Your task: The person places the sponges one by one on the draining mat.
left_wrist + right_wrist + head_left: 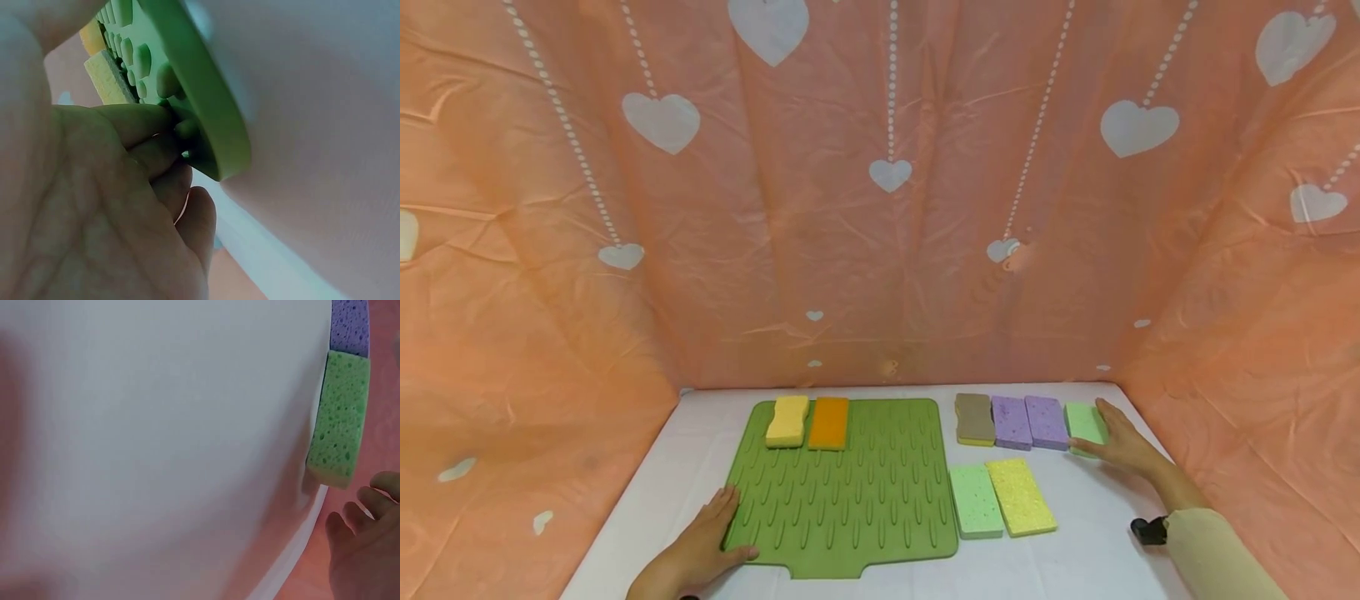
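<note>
My left hand (700, 537) rests at the front left corner of a green ridged mat (887, 492), fingers along its left edge and thumb at the front edge. In the left wrist view its fingers overlap the mat's rim (215, 125). At the back right, my right hand (1118, 440) spreads around a light green sponge (1081, 419), thumb by its near side and fingers by its right side. The right wrist view shows this green sponge (340, 415) beside relaxed fingers (359, 519), with a gap between.
On the mat's back left lie a yellow sponge (787, 421) and an orange one (829, 422). Right of the mat are a grey-topped sponge (975, 417), two purple sponges (1012, 421), another green sponge (976, 500) and a bright yellow sponge (1021, 496). An orange curtain (887, 275) surrounds the white table.
</note>
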The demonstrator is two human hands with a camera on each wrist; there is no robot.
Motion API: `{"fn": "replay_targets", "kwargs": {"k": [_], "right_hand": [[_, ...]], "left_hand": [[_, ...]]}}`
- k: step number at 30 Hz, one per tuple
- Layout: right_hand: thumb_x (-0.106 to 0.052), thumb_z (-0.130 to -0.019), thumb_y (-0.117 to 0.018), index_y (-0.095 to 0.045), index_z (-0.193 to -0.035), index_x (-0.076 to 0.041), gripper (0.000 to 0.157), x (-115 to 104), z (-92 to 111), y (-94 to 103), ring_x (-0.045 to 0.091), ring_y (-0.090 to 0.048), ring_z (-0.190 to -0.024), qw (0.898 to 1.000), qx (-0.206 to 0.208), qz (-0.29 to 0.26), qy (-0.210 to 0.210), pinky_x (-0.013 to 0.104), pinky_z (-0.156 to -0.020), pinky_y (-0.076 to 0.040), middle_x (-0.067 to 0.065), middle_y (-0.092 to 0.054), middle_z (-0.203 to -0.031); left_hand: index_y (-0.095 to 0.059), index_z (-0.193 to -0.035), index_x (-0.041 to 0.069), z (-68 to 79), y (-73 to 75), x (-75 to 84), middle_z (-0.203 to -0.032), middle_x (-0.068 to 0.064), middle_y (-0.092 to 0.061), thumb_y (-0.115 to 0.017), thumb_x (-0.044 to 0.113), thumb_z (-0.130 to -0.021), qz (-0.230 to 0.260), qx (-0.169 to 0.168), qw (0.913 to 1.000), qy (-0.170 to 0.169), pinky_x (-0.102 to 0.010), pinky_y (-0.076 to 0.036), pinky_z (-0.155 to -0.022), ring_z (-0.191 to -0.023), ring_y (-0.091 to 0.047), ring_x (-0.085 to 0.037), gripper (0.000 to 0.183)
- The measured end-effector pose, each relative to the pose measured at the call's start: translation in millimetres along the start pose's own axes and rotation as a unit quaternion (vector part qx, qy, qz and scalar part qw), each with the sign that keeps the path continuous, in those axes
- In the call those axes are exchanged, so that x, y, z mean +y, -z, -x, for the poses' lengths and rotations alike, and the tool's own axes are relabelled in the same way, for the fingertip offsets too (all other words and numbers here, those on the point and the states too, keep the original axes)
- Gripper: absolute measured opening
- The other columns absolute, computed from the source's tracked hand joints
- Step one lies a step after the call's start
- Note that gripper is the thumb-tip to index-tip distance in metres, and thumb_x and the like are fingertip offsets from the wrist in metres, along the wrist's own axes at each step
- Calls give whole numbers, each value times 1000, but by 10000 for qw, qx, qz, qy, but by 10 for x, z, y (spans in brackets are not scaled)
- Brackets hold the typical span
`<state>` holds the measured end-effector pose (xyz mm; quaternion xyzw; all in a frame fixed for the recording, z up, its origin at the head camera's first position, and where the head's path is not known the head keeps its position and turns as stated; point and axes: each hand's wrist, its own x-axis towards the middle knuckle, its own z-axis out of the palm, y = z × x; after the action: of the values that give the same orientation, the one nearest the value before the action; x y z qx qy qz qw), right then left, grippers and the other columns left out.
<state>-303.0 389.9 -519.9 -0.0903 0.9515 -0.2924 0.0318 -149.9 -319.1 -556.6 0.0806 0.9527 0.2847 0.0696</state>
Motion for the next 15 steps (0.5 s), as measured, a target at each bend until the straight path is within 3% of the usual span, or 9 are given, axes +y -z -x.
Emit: {"fn": "replay_targets", "kwargs": {"k": [15], "right_hand": [[-41, -91, -84, -7, -159, 24, 121, 120, -39, -50, 69, -7, -151, 9994, -95, -308, 84, 82, -120, -12, 51, -6, -163]], "left_hand": [[-32, -156, -22, -8, -34, -33, -166, -42, -25, -87, 56, -84, -62, 125, 9999, -81, -75, -20, -122, -154, -19, -63, 119]]}}
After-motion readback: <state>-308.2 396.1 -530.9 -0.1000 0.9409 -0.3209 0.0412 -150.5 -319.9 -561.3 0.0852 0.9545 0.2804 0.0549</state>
